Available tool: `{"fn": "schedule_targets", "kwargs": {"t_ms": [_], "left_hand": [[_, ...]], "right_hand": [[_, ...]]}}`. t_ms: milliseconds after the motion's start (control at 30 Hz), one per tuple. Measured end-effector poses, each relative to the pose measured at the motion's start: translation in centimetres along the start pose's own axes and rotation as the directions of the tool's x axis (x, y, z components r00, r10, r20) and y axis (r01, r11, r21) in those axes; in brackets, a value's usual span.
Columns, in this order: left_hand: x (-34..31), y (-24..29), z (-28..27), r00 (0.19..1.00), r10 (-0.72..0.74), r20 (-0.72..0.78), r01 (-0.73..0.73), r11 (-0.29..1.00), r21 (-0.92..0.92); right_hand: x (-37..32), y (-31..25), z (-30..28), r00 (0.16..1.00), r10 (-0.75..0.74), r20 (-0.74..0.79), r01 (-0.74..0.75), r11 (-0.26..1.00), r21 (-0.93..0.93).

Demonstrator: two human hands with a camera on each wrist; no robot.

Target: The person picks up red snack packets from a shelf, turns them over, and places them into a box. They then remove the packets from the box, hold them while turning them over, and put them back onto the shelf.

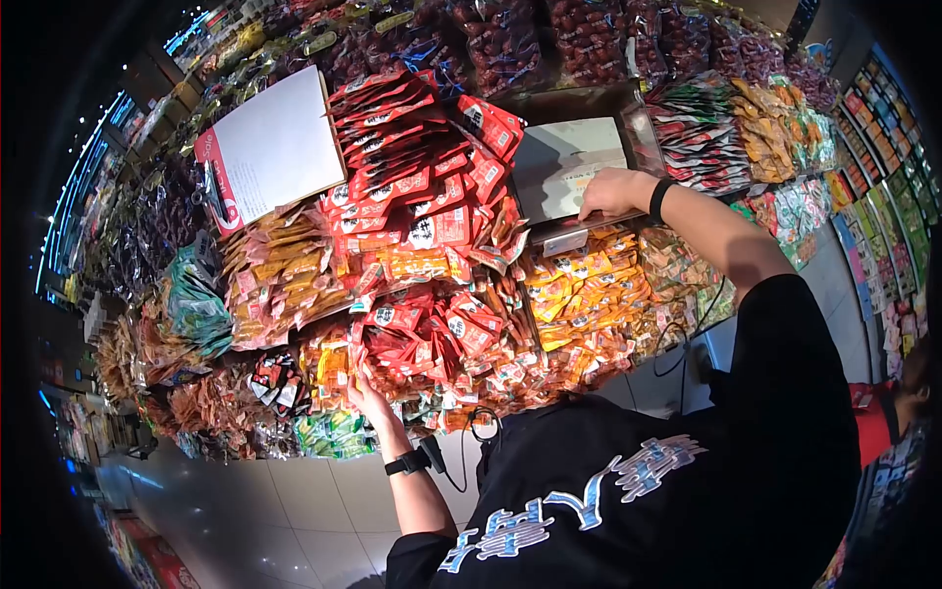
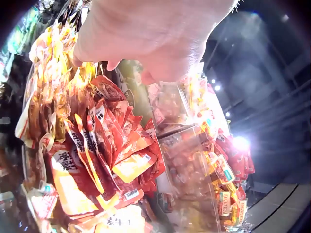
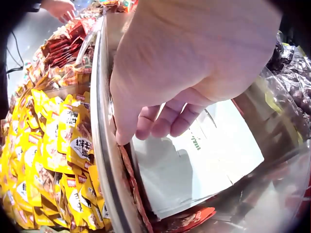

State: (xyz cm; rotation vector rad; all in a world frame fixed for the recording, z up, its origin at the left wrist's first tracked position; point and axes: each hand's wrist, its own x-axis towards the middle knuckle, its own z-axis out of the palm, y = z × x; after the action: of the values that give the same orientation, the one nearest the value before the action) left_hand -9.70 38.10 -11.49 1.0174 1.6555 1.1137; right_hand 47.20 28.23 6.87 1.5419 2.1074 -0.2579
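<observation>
In the head view the right hand is over a clear-walled bin, beside a white box. The right wrist view shows this hand with one fingertip down at the gap between the white box and the bin wall, by a thin red packet edge; its other fingers bend loosely above the box. The left hand is at the front of the display, near red packets. In the left wrist view, the left hand is above packets, its fingertips partly hidden.
A white sign board with a red edge stands left of piled red packets. Yellow packets lie in front of the bin. Dark bagged goods line the back. A black cable hangs by the front edge.
</observation>
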Motion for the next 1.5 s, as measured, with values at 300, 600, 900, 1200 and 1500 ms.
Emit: {"fn": "schedule_targets", "kwargs": {"t_ms": [300,600,900,1200,1500], "left_hand": [[-2.3,0.0,0.4,0.999,0.016,0.034,-0.016,1.000,-0.015],[-2.7,-1.2,0.2,0.999,0.030,0.027,-0.030,0.999,-0.023],[-2.6,-1.6,0.1,0.995,0.096,0.008,-0.096,0.994,0.059],[-5.5,5.1,0.7,0.991,0.120,0.055,-0.116,0.991,-0.068],[-9.5,11.8,2.8,0.732,0.343,0.589,-0.318,0.936,-0.150]], "right_hand": [[0.4,1.2,0.9,0.992,-0.064,0.107,0.087,0.969,-0.232],[0.8,1.5,2.0,0.982,-0.188,-0.014,0.169,0.912,-0.374],[1.1,0.7,2.0,0.987,-0.119,-0.106,0.092,0.967,-0.237],[-4.7,1.4,0.0,0.852,0.189,-0.488,0.077,0.877,0.474],[-8.4,-6.7,-2.3,0.551,0.620,-0.559,0.323,0.459,0.828]]}}
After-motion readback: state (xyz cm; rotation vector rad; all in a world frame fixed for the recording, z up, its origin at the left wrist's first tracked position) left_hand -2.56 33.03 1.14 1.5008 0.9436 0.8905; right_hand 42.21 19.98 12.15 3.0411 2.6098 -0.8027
